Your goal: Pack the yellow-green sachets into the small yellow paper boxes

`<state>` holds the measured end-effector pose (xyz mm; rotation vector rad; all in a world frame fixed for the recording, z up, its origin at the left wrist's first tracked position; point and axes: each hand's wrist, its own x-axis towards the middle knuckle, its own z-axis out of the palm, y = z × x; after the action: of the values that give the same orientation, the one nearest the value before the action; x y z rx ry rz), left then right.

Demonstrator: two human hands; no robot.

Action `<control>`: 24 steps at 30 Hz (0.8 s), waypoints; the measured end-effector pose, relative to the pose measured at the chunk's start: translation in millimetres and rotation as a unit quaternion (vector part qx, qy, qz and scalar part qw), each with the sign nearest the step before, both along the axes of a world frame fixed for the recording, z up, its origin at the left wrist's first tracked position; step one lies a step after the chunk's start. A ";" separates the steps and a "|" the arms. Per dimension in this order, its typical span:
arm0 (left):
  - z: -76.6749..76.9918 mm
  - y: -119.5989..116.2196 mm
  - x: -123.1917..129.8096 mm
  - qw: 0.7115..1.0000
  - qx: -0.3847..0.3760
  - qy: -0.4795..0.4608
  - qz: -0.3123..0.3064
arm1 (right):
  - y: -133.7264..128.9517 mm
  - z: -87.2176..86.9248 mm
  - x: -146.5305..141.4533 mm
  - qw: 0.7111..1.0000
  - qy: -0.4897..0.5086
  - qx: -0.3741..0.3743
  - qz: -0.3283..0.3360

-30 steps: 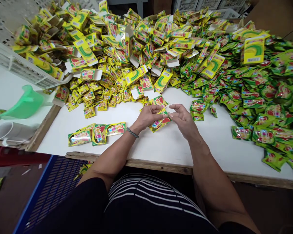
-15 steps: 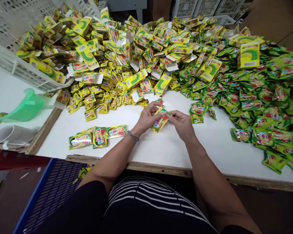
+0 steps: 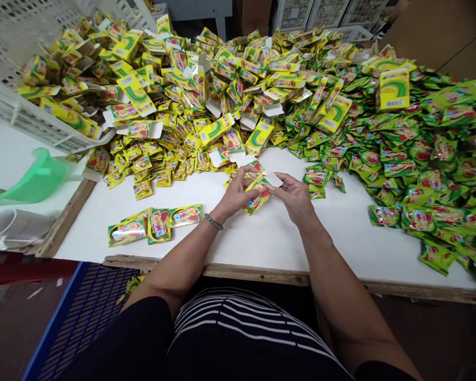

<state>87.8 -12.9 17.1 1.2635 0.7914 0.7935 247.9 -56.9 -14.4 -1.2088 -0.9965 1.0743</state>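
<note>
Two bare hands of yours meet around one small yellow-green box (image 3: 256,205) at the middle of the frame, over the white desk (image 3: 269,248). Its long axis slants from lower left to upper right; the printed face looks up at you, and the end with the white flap (image 3: 273,179) points to the upper right. Your left hand (image 3: 237,193) has its grip closed on the box's left side, thumb over the print. Your right hand (image 3: 294,197) pinches at the flap end, thumb and fingertips together. Whether the box's lower corner touches the desk, you cannot tell from this view. Left of centre, an upright-standing print marks one packed box (image 3: 159,226), its long axis running up the frame. Green sachets (image 3: 420,169) heap at the right; flattened and open cartons (image 3: 135,95) pile at the upper left.
</note>
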 end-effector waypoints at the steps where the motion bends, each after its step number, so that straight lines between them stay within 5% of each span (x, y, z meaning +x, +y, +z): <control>1: -0.8 0.5 0.5 1.000 -0.019 -0.021 0.010 | -1.2 1.2 0.2 1.000 -0.021 0.011 0.001; 6: -0.8 2.8 0.8 0.996 -0.049 -0.048 0.062 | -7.6 6.1 -1.6 0.992 -0.109 0.056 -0.007; 11: -0.1 1.5 1.4 0.995 -0.042 -0.048 0.070 | -3.8 2.1 -7.3 0.998 -0.039 -0.003 -0.041; 17: 0.7 3.2 -0.6 0.998 -0.035 -0.040 0.030 | -2.7 4.2 -2.7 0.995 0.079 -0.060 -0.029; 24: 2.1 7.3 -6.0 1.000 -0.015 0.000 -0.014 | -3.5 6.4 3.1 0.998 0.021 -0.059 -0.027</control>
<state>81.8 -5.6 19.1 1.2446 0.7809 0.7570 251.0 -60.4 -8.0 -1.2963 -0.8744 1.1242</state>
